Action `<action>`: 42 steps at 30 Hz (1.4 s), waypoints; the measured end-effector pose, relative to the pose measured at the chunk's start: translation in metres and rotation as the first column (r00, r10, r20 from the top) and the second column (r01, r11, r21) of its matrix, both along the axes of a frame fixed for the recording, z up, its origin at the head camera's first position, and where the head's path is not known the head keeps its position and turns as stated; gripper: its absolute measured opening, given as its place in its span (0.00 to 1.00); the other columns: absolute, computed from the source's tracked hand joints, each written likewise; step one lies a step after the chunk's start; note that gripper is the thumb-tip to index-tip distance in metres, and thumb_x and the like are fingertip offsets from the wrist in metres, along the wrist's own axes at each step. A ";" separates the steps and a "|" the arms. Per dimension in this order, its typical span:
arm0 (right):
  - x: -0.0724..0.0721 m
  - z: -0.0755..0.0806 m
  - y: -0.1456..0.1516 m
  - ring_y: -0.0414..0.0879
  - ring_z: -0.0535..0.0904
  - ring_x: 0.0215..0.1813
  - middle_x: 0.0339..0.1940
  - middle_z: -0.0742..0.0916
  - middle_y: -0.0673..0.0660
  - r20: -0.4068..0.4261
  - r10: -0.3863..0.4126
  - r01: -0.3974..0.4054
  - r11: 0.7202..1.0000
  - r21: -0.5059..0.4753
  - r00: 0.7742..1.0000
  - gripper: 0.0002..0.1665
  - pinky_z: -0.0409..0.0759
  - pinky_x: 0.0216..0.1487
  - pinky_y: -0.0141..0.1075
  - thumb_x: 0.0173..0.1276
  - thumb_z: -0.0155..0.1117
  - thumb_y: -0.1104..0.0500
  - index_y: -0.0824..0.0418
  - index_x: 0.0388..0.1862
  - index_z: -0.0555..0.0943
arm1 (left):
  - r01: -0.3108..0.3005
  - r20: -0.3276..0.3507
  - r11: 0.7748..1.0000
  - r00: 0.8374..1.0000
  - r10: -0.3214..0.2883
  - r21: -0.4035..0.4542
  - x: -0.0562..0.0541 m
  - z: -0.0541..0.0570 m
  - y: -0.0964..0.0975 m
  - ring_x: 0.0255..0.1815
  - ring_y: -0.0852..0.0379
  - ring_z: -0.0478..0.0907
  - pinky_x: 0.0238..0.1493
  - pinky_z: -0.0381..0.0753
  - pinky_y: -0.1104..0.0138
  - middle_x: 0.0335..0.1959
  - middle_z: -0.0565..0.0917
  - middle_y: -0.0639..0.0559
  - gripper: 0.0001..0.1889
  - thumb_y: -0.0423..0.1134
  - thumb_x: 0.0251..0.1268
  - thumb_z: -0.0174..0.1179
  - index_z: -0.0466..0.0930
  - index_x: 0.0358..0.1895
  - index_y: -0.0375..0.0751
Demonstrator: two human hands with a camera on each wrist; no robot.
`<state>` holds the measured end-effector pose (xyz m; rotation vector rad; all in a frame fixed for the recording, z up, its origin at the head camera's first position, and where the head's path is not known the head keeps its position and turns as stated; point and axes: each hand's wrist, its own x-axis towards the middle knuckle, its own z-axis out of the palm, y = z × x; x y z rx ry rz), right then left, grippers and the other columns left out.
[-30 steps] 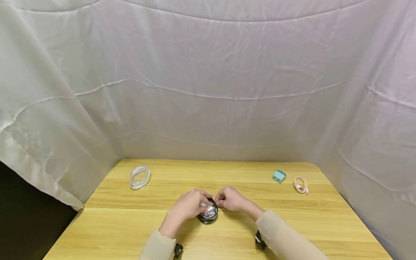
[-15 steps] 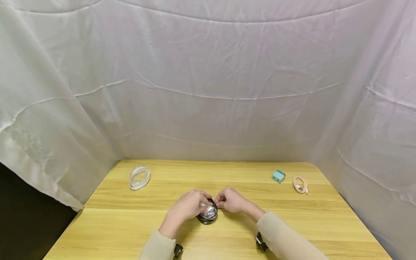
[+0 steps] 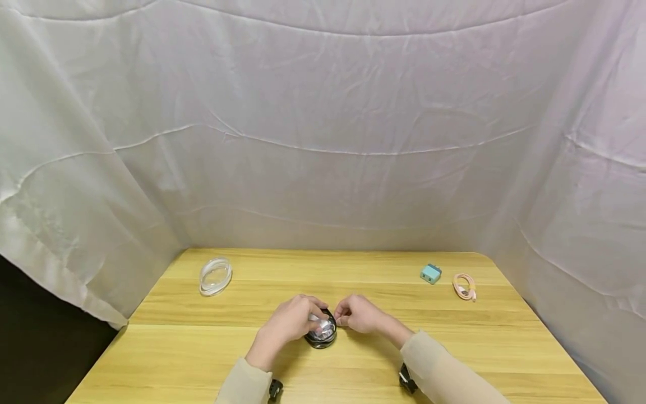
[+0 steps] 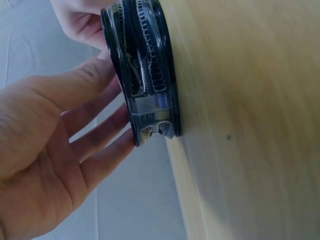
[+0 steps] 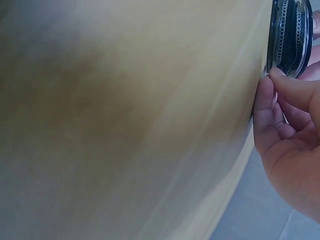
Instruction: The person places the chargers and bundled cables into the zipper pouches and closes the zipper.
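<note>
A small round clear-and-black zip case (image 3: pixel 323 334) lies on the wooden table, with zipper teeth along its side wall (image 4: pixel 150 55). Silvery or clear contents show faintly through its top. My left hand (image 3: pixel 295 320) holds it from above, thumb and fingers spread over the upper face, as the left wrist view shows. At the case's right edge my right hand (image 3: pixel 359 314) pinches with thumb and index finger. In the right wrist view those fingertips (image 5: pixel 276 75) meet at the zipper edge, on what looks like the zipper pull, mostly hidden by them.
A coiled white cable (image 3: pixel 215 276) lies at the back left of the table (image 3: pixel 192 348). Toward the back right are a teal charger plug (image 3: pixel 431 273) and a coiled pink cable (image 3: pixel 464 287) with a USB plug. Pale curtains (image 3: pixel 328 179) hang around the back and sides.
The right hand has shifted very slightly toward the person along the case's right edge, still pinching. The left hand and the case stay in place.
</note>
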<state>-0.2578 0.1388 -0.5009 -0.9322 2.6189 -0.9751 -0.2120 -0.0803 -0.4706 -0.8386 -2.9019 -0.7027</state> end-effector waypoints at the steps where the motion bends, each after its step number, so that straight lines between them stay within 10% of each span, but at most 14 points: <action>1: 0.000 0.000 0.000 0.39 0.79 0.33 0.29 0.87 0.48 0.002 0.002 -0.002 1.000 -0.001 1.000 0.05 0.81 0.36 0.32 0.66 0.70 0.70 0.62 0.32 0.86 | -0.001 0.001 1.000 1.000 0.001 0.000 0.000 0.000 0.000 0.60 0.44 0.83 0.55 0.86 0.53 0.58 0.88 0.55 0.09 0.35 0.56 0.77 0.94 0.41 0.49; 42: 0.016 0.003 0.010 0.37 0.77 0.26 0.26 0.86 0.50 0.045 0.006 -0.005 0.999 -0.042 0.999 0.05 0.78 0.28 0.30 0.69 0.70 0.67 0.61 0.32 0.85 | -0.005 0.018 1.000 1.000 0.004 0.008 -0.001 0.000 0.000 0.61 0.44 0.82 0.54 0.86 0.52 0.59 0.87 0.55 0.11 0.34 0.57 0.76 0.93 0.44 0.49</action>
